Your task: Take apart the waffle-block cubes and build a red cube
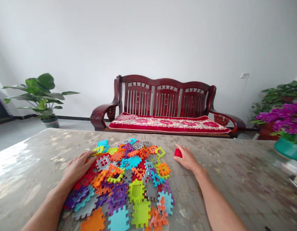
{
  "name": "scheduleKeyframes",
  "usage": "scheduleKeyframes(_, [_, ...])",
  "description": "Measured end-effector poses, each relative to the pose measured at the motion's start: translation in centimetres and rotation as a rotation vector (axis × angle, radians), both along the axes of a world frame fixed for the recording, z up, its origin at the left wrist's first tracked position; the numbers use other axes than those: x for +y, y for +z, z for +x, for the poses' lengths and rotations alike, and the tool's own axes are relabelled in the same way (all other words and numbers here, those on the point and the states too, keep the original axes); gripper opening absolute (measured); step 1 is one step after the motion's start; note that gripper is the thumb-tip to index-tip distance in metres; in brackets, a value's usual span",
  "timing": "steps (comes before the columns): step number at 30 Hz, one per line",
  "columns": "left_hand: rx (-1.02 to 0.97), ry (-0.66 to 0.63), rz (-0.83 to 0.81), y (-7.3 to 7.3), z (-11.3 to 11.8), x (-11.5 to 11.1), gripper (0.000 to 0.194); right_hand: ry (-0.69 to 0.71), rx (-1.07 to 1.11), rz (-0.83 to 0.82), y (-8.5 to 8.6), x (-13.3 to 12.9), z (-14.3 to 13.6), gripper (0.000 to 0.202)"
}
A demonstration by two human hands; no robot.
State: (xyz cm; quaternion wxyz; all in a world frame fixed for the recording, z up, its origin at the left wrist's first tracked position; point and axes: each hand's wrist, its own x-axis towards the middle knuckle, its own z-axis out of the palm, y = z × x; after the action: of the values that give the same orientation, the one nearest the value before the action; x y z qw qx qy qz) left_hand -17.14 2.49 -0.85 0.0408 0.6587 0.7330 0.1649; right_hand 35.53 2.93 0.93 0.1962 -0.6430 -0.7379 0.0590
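Note:
A spread-out heap of colourful plastic interlocking tiles (pixel 141 213) with notched edges lies on the table in front of me. Orange, purple, blue, lime, grey and red tiles overlap in it, some solid and some with window-like cutouts. At the heap's left edge rests my left hand (pixel 77 166), palm down, its fingers stretched out over red tiles next to a grey window tile (pixel 103 162). To the right of the heap, my right hand (pixel 187 157) holds a small red tile (pixel 178 153) between thumb and fingers, low over the table.
The table (pixel 225 179) has a patterned grey-brown cover. Behind it stands a dark red wooden bench (pixel 165 99) with a red and white seat cover (pixel 167 124). A potted plant (pixel 44 93) is at left. Purple flowers (pixel 286 117) in a teal pot (pixel 286 149) stand at right.

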Motion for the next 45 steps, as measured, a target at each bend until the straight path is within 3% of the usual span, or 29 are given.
scheduleKeyframes(3, [-0.002,0.001,0.016,-0.1,0.0,0.0,0.053,-0.047,0.015,0.015,0.3,-0.4,-0.2,0.079])
scheduleKeyframes(10, [-0.003,0.002,0.036,-0.4,-0.2,0.1,0.050,-0.356,-0.116,0.000,1.7,-2.4,-2.9,0.080])
scheduleKeyframes(16, [-0.006,-0.005,0.046,-0.3,-0.1,-0.1,0.048,-0.420,-0.235,0.010,1.7,-2.4,-4.7,0.061])
scheduleKeyframes(27, [-0.014,-0.025,0.097,-0.5,-0.1,0.0,0.050,-0.333,-0.223,0.058,0.6,-1.4,-3.7,0.055])
scheduleKeyframes(32, [-0.005,-0.009,0.126,-0.3,0.3,-0.2,0.047,-0.269,-0.173,0.201,1.1,-2.2,-4.5,0.052])
scheduleKeyframes(37, [0.004,0.002,0.111,-0.1,0.9,-0.4,0.047,0.029,0.009,0.293,2.6,-3.1,-8.2,0.038])
scheduleKeyframes(41, [0.015,-0.018,0.093,0.2,1.4,-0.6,0.047,0.231,0.208,0.073,3.9,-3.8,-12.4,0.021])
scheduleKeyframes(45, [0.019,-0.033,0.092,0.2,1.4,-0.6,0.047,0.269,0.068,-0.068,4.8,-4.4,-15.8,0.030])
